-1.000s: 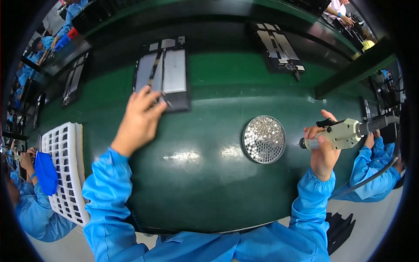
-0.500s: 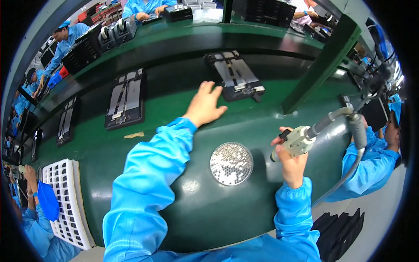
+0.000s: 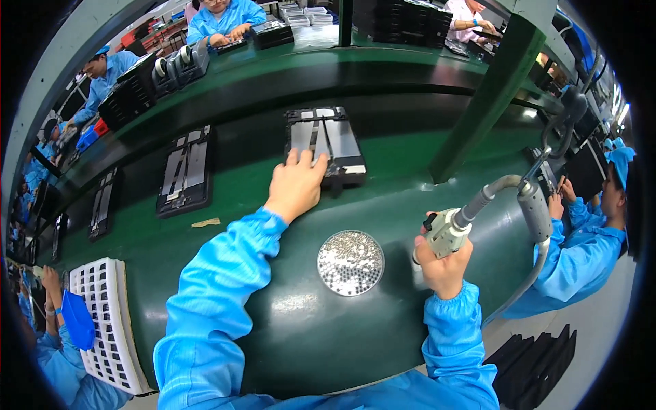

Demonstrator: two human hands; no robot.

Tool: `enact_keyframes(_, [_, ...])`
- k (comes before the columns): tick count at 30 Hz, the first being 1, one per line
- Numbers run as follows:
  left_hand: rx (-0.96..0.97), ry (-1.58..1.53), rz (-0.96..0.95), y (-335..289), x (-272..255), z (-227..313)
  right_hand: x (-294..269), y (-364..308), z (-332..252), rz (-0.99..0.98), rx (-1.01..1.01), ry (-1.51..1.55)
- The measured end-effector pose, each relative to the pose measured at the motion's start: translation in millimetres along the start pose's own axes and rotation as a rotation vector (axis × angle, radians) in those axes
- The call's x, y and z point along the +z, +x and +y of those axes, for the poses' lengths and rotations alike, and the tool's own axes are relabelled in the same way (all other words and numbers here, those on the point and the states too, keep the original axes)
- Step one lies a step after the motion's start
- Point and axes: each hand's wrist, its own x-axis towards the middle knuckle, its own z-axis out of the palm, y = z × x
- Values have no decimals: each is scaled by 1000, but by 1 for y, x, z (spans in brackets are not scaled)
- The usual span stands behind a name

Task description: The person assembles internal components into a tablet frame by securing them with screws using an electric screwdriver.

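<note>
My left hand (image 3: 295, 186) reaches over the bench, its fingers over the near left corner of a black tray (image 3: 352, 179). In that tray lies an opened flat device (image 3: 340, 140) with silver panels and dark strips; my hand hides part of its near edge. Closed around the pale green body of a powered screwdriver (image 3: 447, 234) is my right hand (image 3: 447, 270). A grey hose (image 3: 506, 183) runs from the tool, and its tip is blurred near the bench. Between my forearms sits a round clear dish (image 3: 350, 263) of small metal screws.
More black trays with devices (image 3: 184, 171) lie to the left. A white slotted foam tray (image 3: 109, 321) stands at the left edge. A green post (image 3: 485, 102) rises at the right. Co-workers sit across, left and right (image 3: 581, 239). A tan scrap (image 3: 206, 223) lies on the bench.
My left hand has come onto the tray, which has shifted left and turned straighter. The right hand with the screwdriver has moved slightly left and down in the picture; the whole view has also shifted.
</note>
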Motion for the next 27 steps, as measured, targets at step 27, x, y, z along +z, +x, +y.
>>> enact_keyframes(27, [247, -280, -11, -238, -115, 45, 23, -10, -13, -139, 169, 244])
